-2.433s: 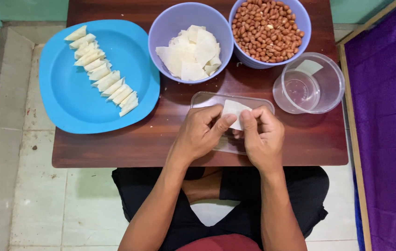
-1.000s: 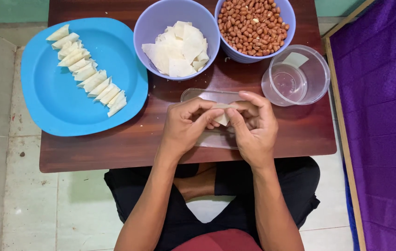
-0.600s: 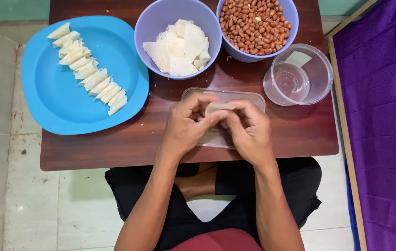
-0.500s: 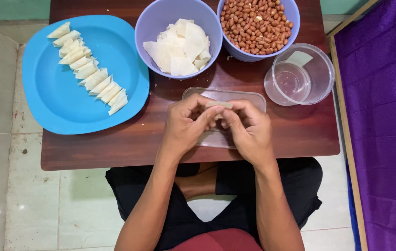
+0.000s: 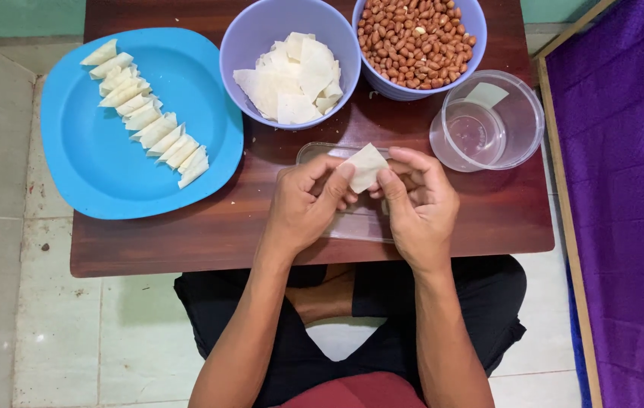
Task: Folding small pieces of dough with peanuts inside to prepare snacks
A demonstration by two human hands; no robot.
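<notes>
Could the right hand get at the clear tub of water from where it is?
Probably yes: the right hand sits just below the clear tub, with only bare table between, though its fingers hold a wrapper.

Two purple bowls, one blue plate

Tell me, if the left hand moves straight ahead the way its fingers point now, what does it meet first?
The left hand points up and right, so it would most likely first meet the pale wrapper it already pinches together with the right hand. Beyond that stands the bowl of peanuts, though height is unclear.
</notes>
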